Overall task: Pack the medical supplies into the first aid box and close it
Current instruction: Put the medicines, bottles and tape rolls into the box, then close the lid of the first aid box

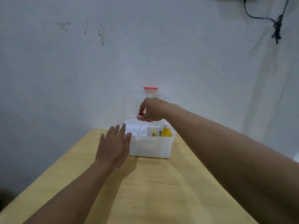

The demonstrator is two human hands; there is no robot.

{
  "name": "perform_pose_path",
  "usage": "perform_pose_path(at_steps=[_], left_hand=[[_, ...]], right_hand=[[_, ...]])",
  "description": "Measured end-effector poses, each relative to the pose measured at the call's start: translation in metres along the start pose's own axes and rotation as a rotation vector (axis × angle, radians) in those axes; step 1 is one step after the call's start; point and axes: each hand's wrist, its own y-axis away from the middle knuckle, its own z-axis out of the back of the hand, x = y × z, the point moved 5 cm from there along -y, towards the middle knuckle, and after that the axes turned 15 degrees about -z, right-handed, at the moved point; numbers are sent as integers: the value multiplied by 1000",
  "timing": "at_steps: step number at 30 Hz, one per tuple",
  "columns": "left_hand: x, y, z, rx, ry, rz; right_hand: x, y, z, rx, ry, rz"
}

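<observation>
A person's right hand (154, 109) holds a small red-and-white roll (141, 116), apparently tape, above the far left part of an open white first aid box (152, 147), fingers curled around the roll and the thumb pressed to its near side. The box stands at the far end of a pale wooden table (145, 191), close to a grey-white wall (113, 54). Its clear lid (151, 97) stands raised behind the box, almost against the wall, with a red latch (150, 88) at its top edge. The person's left hand (113, 147) hovers at the box's near left corner, palm down, fingers spread and gripping nothing; whether the fingertips touch the rim cannot be told. Inside the box, a yellow bottle (166, 131) with a white cap stands upright in the right part, with a white container (153, 129) just to its left. White folded items (134, 129) fill the left part. A black cable (275, 23) hangs on the wall, well above and right of the box.
</observation>
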Motion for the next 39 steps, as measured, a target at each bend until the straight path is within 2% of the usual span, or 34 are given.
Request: perform_pose_path(at_steps=[8, 16, 23, 29, 35, 39], left_hand=[[-1, -3, -1, -14, 33, -13], [5, -2, -5, -29, 23, -16], [4, -4, -2, -38, 24, -12], [10, -26, 14, -114, 6, -4], [9, -87, 34, -143, 33, 9], [6, -126, 37, -116, 33, -44]], right_hand=[[33, -30, -23, -23, 30, 134], [38, -38, -49, 63, 21, 137], [19, -41, -46, 45, -52, 92], [-8, -41, -13, -73, -89, 27], [-40, -37, 31, -300, -55, -31], [-61, -36, 46, -465, -7, -82]])
